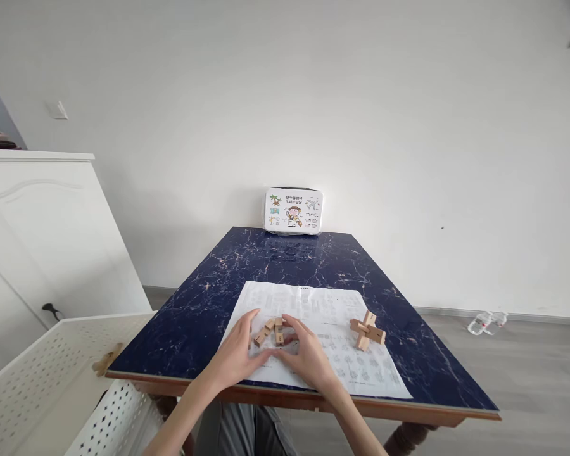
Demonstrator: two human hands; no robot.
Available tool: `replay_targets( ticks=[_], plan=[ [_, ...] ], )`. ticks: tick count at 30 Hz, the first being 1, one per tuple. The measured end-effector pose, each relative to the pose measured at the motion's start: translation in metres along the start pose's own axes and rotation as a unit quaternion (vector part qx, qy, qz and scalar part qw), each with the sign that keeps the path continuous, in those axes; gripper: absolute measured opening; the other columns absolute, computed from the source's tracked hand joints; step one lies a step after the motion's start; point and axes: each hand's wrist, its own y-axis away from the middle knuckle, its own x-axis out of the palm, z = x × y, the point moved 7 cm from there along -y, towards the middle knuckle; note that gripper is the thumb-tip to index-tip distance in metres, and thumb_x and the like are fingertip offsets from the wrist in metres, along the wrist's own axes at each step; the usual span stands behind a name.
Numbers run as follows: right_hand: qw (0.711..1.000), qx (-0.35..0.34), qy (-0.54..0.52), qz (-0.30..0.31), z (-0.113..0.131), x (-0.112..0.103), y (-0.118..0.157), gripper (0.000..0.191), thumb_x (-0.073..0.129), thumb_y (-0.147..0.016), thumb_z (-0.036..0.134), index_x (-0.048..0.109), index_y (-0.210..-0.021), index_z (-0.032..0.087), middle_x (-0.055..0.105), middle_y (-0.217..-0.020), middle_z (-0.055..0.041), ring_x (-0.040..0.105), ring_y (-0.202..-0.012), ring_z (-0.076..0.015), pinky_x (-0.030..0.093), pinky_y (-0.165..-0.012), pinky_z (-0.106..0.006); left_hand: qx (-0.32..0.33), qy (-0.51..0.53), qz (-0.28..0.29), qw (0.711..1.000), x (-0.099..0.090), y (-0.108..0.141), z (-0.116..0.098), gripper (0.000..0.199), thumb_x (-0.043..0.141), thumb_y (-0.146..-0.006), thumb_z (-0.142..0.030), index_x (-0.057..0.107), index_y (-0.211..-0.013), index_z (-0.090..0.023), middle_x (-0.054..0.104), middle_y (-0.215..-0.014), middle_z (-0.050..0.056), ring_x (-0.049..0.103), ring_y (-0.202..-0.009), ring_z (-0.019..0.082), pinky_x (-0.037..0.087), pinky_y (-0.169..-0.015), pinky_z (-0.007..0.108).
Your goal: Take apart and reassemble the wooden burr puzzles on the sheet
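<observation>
"Wooden blocks [266, 329] near the front edge of the table [209, 272]. How are they kept?"

"Loose on the paper [332, 310], left of that edge's middle. The left hand [235, 351] and right hand [308, 356] curve round them, thumb tips close together on the near side, apparently to keep them gathered."

"State of grip?"

"Both wide, fingers spread. Neither is closed round a block; whether the right fingertips press on one, I cannot tell."

"The wooden cross [368, 330]?"

"At the paper's right edge, well apart from the hands; the spot presumably leaves them room."

"Paper?"

"Flat, printed side up, near the table's front edge, probably for easy reading."

"Beyond?"

"A white case [293, 211], upright at the table's far edge, close to the wall [294, 95], likely for backing."
</observation>
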Motion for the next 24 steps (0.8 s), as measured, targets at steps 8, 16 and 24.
replay_targets(
  ticks=[8,16,24],
  plan=[
    [0.994,-0.011,-0.106,0.016,0.005,0.001,-0.001,0.050,0.056,-0.087,0.015,0.055,-0.136,0.020,0.070,-0.127,-0.0141,0.071,-0.118,-0.0249,0.060,-0.099,-0.043,0.097,0.030,0.064,0.993,0.011,-0.020,-0.027,0.073,0.070,-0.093,-0.041,0.035,-0.157,-0.032,0.048,-0.157,0.013,0.048,-0.145,0.033,0.045,-0.116,0.049],
    [0.994,0.019,-0.107,-0.023,0.002,-0.007,-0.002,0.029,0.058,-0.093,0.026,0.060,-0.122,0.022,0.071,-0.123,-0.0124,0.071,-0.118,-0.0263,0.060,-0.096,-0.042,0.075,-0.031,-0.032,0.996,0.013,-0.044,0.002,0.048,0.060,-0.099,-0.053,0.051,-0.137,-0.025,0.059,-0.142,0.014,0.054,-0.137,0.034,0.046,-0.113,0.052],
    [0.994,0.036,-0.099,-0.021,0.000,-0.008,-0.001,0.025,0.057,-0.095,0.030,0.062,-0.117,0.020,0.075,-0.113,-0.0114,0.075,-0.103,-0.0251,0.060,-0.093,-0.042,0.014,-0.055,-0.091,0.994,-0.008,-0.076,0.054,0.045,0.060,-0.094,-0.052,0.055,-0.123,-0.018,0.062,-0.133,0.018,0.054,-0.131,0.039,0.044,-0.110,0.057]
  ],
)
